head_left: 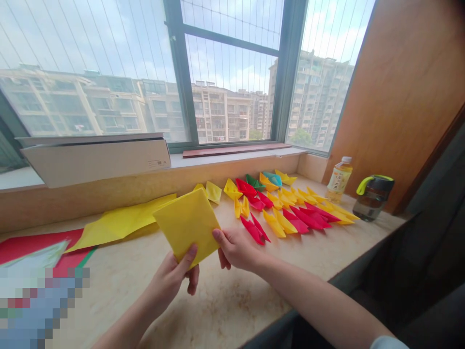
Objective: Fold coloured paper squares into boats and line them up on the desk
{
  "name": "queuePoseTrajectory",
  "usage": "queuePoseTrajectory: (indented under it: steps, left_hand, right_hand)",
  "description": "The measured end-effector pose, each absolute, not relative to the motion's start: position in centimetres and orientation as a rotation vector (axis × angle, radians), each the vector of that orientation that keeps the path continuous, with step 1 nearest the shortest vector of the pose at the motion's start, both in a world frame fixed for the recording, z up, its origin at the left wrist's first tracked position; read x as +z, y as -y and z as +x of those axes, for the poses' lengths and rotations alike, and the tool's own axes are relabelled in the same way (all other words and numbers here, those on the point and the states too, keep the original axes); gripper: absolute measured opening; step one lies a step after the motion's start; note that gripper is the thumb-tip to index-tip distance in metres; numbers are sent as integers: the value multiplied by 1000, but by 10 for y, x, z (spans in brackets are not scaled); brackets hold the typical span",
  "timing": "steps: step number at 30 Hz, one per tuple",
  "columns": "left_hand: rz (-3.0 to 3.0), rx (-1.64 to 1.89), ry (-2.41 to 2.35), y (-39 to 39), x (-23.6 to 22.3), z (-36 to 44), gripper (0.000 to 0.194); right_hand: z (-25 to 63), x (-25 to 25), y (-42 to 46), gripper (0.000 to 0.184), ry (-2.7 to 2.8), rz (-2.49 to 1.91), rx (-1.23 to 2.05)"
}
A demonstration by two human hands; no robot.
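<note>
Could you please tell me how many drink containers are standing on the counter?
2: a white-capped bottle at the right, before the wooden panel, and a dark tumbler just right of it. The lower-left corner is pixelated, so I cannot tell there.

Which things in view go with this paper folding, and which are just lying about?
Likely part of the job:
- yellow square, held by left hand and right hand
- yellow paper
- red paper
- folded paper shapes

Apparently lying about:
- white box
- reddish strip
- capped bottle
- dark cup
</note>
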State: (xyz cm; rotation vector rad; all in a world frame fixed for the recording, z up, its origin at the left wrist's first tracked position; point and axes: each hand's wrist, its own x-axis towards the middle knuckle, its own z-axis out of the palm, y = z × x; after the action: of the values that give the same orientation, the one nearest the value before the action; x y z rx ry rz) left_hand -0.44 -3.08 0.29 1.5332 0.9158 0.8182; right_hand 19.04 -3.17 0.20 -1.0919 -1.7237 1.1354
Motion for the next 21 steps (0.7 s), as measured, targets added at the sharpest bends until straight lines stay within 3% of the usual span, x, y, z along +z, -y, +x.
queuePoseTrajectory:
  steps: [6, 12, 18, 21]
  left_hand:
    - [1373, 878, -994, 33, 7, -5, 56]
    - [1564, 946, -1056, 28, 6, -11, 65]
    - [1685, 495, -842, 31, 9, -17, 63]
    - [1677, 489, -795, 31, 9, -16, 60]
  right_hand:
    - [203, -1, 27, 83, 1845, -806, 1482]
    - [202, -2, 31, 77, 1935, -992, 1300]
    - [202, -8, 25, 59, 1457, -755, 1281]
    - [202, -8, 22, 55, 1398, -749, 1307]
